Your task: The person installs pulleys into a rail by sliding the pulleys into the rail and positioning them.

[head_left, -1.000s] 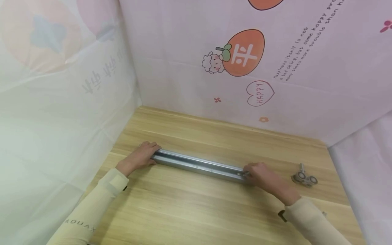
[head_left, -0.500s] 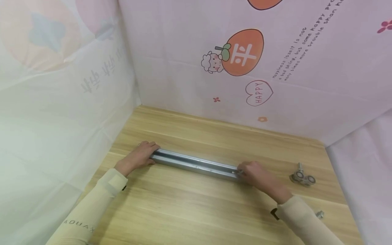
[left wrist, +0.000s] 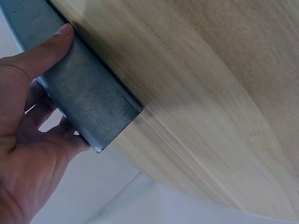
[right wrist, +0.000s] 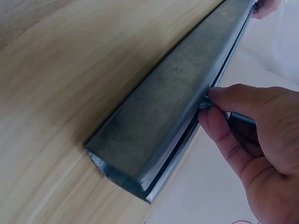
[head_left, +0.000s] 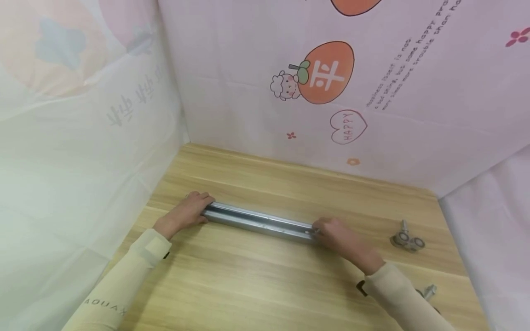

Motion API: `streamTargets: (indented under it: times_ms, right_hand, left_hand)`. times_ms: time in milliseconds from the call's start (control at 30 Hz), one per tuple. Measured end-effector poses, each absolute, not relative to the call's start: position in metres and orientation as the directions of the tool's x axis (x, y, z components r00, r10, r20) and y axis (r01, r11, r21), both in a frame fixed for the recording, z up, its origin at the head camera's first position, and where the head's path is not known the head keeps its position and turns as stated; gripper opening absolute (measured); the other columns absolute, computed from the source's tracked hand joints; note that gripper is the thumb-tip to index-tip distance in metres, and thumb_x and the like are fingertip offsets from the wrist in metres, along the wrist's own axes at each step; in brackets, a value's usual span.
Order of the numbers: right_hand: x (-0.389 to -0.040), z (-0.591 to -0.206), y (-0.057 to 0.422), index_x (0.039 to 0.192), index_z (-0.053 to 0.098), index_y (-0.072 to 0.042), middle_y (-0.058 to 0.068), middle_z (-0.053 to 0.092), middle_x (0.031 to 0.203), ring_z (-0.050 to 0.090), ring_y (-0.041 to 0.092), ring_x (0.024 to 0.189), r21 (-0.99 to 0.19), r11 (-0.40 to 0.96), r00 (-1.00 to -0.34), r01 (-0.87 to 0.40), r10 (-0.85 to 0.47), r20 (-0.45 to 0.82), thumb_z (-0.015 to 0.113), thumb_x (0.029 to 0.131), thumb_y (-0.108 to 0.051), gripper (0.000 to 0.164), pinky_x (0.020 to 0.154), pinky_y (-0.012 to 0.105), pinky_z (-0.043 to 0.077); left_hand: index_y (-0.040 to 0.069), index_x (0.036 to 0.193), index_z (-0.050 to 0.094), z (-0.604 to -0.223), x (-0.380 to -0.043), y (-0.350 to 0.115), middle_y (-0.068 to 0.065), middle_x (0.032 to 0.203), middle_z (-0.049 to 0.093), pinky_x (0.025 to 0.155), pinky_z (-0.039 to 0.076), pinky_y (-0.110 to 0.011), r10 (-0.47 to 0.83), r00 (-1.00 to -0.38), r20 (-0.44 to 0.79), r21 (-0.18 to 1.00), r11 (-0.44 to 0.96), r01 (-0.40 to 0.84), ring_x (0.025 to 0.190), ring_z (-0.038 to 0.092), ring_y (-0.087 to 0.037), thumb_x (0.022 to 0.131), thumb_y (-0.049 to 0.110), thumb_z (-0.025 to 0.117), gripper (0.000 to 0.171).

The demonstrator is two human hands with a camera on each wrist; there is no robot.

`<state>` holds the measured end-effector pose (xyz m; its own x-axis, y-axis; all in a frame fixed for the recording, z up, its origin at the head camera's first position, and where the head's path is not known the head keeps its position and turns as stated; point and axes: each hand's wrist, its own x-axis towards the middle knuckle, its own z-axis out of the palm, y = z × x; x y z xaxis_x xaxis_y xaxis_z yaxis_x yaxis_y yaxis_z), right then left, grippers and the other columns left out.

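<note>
A grey metal channel rail (head_left: 256, 223) lies across the wooden table, its slot facing up. My left hand (head_left: 186, 214) grips the rail's left end; in the left wrist view the thumb (left wrist: 58, 42) lies across one side wall and the fingers are on the slot side. Toward the other end, my right hand (head_left: 337, 236) pinches a threaded bolt (right wrist: 205, 103) that sticks out of the slot. Whatever the bolt is fixed to inside the rail is hidden. The rail's open right end (right wrist: 121, 179) extends past the right hand in the right wrist view.
A roller trolley (head_left: 407, 241) with an upright bolt stands on the wooden table (head_left: 248, 285) to the right. Another bolted piece (head_left: 429, 292) is partly covered by the right sleeve. Printed cloth (head_left: 248, 110) walls the table at the back and sides.
My right hand has slid leftward along the rail with the bolt. The left hand keeps its grip on the rail's end. More of the piece behind the right sleeve has come into view.
</note>
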<state>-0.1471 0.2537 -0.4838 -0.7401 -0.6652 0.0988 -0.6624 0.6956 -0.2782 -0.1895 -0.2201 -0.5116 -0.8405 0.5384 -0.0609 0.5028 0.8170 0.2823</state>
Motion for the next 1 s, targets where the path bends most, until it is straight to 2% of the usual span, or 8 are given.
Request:
streamTargets:
  times_ms: [333,767,1000]
  right_hand:
    - [-0.147,-0.490,0.243,0.098,0.076,-0.003,0.004,0.074,0.088,0.069,0.012,0.076,-0.308,0.677,-0.733,-0.669,-0.668,0.124,0.078,0.091,0.002,0.009,0.069,0.026,0.061]
    - [-0.149,-0.484,0.225,0.100,0.077,-0.005,0.002,0.074,0.090,0.068,0.009,0.079,-0.257,0.684,-0.725,-0.682,-0.679,0.118,0.075,0.095,0.001,0.008,0.071,0.024,0.061]
    - [-0.149,-0.484,0.219,0.094,0.076,-0.005,0.002,0.073,0.086,0.067,0.011,0.073,-0.262,0.671,-0.717,-0.694,-0.679,0.158,0.077,0.092,0.000,0.006,0.066,0.023,0.059]
  left_hand:
    - [-0.004,0.138,0.060,-0.512,-0.189,-0.221,-0.020,0.134,0.065,0.109,0.048,-0.058,0.549,-0.834,-0.050,0.279,0.810,0.516,0.122,0.058,-0.043,0.086,0.012,0.089,0.062]
    - [-0.004,0.138,0.060,-0.511,-0.189,-0.219,-0.020,0.132,0.065,0.107,0.049,-0.057,0.555,-0.831,-0.035,0.276,0.805,0.526,0.120,0.059,-0.042,0.085,0.012,0.089,0.062]
    - [-0.004,0.137,0.061,-0.511,-0.188,-0.221,-0.020,0.132,0.065,0.107,0.049,-0.058,0.550,-0.834,-0.034,0.284,0.806,0.520,0.120,0.059,-0.042,0.085,0.012,0.089,0.061]
